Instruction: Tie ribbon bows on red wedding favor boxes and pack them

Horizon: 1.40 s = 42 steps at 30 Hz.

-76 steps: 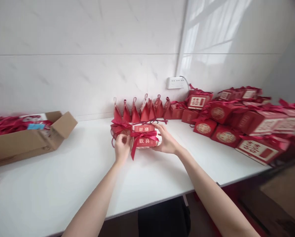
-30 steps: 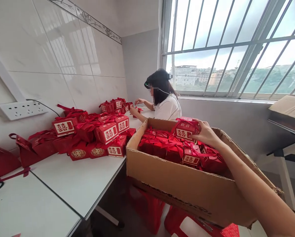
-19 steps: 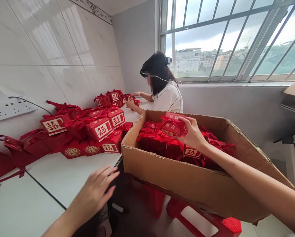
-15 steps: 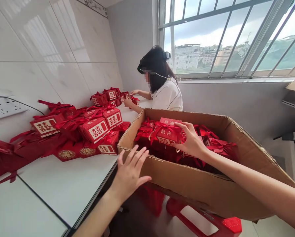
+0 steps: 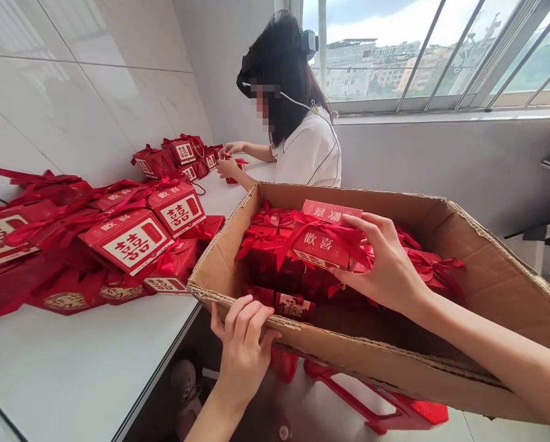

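My right hand (image 5: 388, 264) grips a red gift box (image 5: 323, 239) with a red ribbon, thumb below and fingers on its right side. That box is inside the big cardboard carton (image 5: 376, 350), above other red boxes lying there. My left hand (image 5: 245, 334) is curled over the carton's near left rim, fingers bent over the edge. Left of the carton, a pile of red boxes with ribbons and white labels (image 5: 137, 245) rests on the white table (image 5: 91, 362).
Behind the carton a person in a white shirt (image 5: 309, 150) handles a small red box (image 5: 233, 175) at the table beside more red boxes (image 5: 183, 153). Red plastic stools (image 5: 385, 408) stand under the carton. A barred window is at the back.
The view has moved closer and tilted down. My left hand, earlier spread above the carton's rim, now holds the rim. My right hand is still on the red box.
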Motion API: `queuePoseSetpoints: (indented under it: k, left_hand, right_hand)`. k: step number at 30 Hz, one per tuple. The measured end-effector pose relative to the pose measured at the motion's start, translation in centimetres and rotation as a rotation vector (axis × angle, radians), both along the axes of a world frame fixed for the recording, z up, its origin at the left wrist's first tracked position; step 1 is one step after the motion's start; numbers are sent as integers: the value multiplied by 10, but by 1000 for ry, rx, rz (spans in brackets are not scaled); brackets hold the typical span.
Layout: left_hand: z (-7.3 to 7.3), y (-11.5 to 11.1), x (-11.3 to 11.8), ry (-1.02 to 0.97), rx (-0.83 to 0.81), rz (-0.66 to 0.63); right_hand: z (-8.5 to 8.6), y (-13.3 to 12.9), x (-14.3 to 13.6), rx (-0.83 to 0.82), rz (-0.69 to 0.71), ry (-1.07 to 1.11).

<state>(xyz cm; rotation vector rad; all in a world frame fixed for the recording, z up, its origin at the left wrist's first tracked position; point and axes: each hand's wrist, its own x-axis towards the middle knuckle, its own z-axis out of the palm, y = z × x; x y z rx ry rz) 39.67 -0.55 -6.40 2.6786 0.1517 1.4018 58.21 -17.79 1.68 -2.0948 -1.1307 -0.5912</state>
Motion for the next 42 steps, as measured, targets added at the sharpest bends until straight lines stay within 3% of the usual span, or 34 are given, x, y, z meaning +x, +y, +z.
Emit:
queuePoseSetpoints:
  k: [11,20,25,32,40,42]
  left_hand:
    - [1,1,1,29,15,-24]
    - [-5,13,-2,55,46,-56]
    - [-4,14,1,14,73,-81]
    - [-8,21,11,-80,158,-91]
    - [-24,43,16,-143,295,-106]
    - [-28,42,20,-160,264,-86]
  right_hand:
    - [13,-12,5,35,-70,21]
    - [-1,-5,4,-105,28,93]
    - [3,-6,7,-132,29,0]
    - [10,-8,31,26,-169,-107]
    - [9,-14,66,179,-336,-31]
    - [11,-13,72,210,-374,-20]
